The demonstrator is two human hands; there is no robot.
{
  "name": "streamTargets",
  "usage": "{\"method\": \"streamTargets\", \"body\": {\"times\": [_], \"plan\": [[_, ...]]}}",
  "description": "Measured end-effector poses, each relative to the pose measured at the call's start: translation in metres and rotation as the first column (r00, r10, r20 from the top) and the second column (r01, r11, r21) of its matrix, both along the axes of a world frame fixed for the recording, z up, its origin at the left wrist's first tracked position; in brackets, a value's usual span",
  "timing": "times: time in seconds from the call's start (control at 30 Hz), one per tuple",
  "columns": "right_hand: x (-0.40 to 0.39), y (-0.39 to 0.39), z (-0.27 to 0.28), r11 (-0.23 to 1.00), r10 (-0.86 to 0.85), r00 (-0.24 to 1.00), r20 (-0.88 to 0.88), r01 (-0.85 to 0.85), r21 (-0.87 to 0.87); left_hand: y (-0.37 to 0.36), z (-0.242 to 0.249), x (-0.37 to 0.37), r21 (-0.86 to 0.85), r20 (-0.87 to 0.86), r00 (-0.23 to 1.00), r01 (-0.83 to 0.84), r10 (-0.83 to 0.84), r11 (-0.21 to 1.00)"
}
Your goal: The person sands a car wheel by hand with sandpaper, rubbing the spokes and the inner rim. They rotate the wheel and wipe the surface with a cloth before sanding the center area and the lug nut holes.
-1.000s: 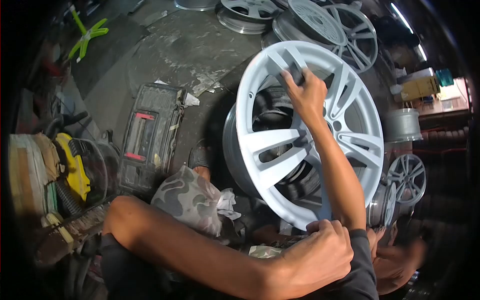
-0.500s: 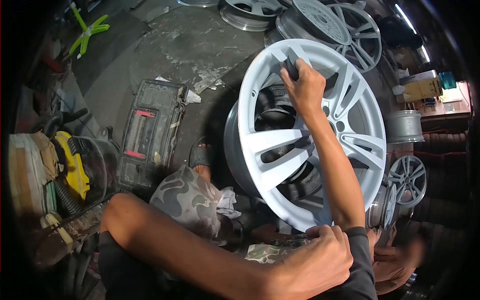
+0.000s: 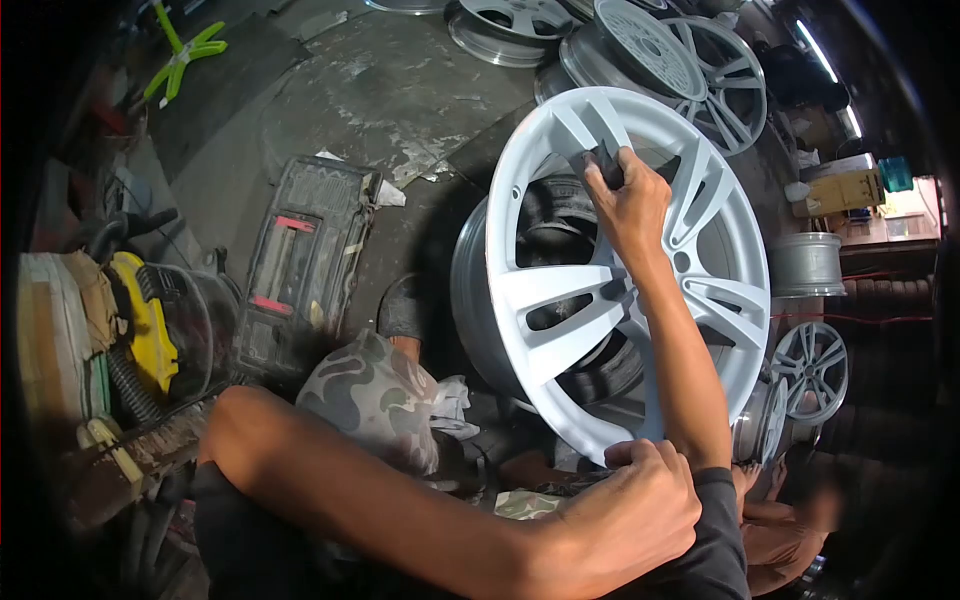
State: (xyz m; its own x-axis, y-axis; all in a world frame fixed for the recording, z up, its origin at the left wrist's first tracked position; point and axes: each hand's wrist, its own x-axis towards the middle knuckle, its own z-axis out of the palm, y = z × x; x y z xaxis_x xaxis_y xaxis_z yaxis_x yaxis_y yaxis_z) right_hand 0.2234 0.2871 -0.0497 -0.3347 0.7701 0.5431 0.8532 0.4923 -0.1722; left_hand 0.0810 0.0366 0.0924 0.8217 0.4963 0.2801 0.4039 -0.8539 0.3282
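Note:
A large light-grey alloy wheel (image 3: 562, 352) with paired spokes stands tilted in front of me. My right hand (image 3: 632, 205) reaches across its face to an upper spoke, pinching a small dark grey piece of sandpaper (image 3: 606, 163) between thumb and fingers. The sandpaper is against the spoke, partly covered by the fingers. At the lower rim, my left hand (image 3: 645, 500) is closed, its thumb by the rim's edge; the curled fingers hide part of their grip. Behind the wheel lies a dark tyre (image 3: 600, 375), seen through the spoke openings.
A black toolbox (image 3: 305, 265) with red latches stands left of the wheel. Beyond are several more rims, among them a mesh rim (image 3: 645, 45). A yellow-and-black machine (image 3: 145, 320) is at far left. Another person (image 3: 790, 530) crouches at lower right. A green star-shaped stand (image 3: 180, 60) lies upper left.
My right hand with the sandpaper has slid slightly along the spoke toward the hub. The whole view has shifted a little. My left hand stays by the lower rim.

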Motion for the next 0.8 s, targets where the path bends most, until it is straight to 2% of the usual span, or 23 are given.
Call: {"method": "streamTargets", "body": {"times": [0.03,0.1,0.23,0.37,0.5,0.57,0.63,0.7,0.8], "plan": [[0.003,-0.004,-0.001,0.998,-0.038,0.999,-0.020,0.037,-0.050,-0.002,0.000,0.000,-0.006,0.011,1.000,-0.012,0.012,1.000],[-0.005,0.003,-0.004,1.000,-0.004,0.998,-0.069,0.005,0.005,-0.004,0.000,0.002,0.008,-0.002,1.000,0.008,-0.008,1.000],[-0.009,0.009,-0.005,0.999,-0.019,1.000,-0.022,0.019,0.027,-0.002,-0.003,0.003,-0.009,-0.020,0.999,0.042,-0.042,0.999],[0.008,-0.007,-0.005,0.994,-0.064,0.997,-0.031,0.061,-0.085,-0.003,-0.003,-0.002,-0.010,0.019,1.000,-0.015,0.015,1.000],[-0.006,0.007,-0.003,0.999,-0.038,0.999,-0.032,0.038,-0.004,-0.004,-0.004,0.004,-0.007,0.000,1.000,0.016,-0.016,1.000],[-0.011,0.006,0.005,0.998,-0.060,0.998,-0.012,0.059,-0.032,-0.004,-0.004,0.002,-0.036,0.005,1.000,0.025,-0.025,0.999],[0.004,-0.004,0.008,0.998,-0.052,0.998,0.034,0.053,-0.045,-0.002,-0.003,0.000,0.009,0.034,0.999,-0.037,0.037,0.999],[0.015,-0.015,0.010,0.965,-0.147,0.988,0.052,0.154,-0.211,-0.001,-0.004,0.000,0.014,0.031,0.999,-0.038,0.037,0.999],[0.002,-0.001,0.006,0.989,-0.090,0.996,-0.001,0.089,-0.119,0.000,-0.005,0.002,0.035,-0.026,0.999,0.034,-0.033,0.999]]}}
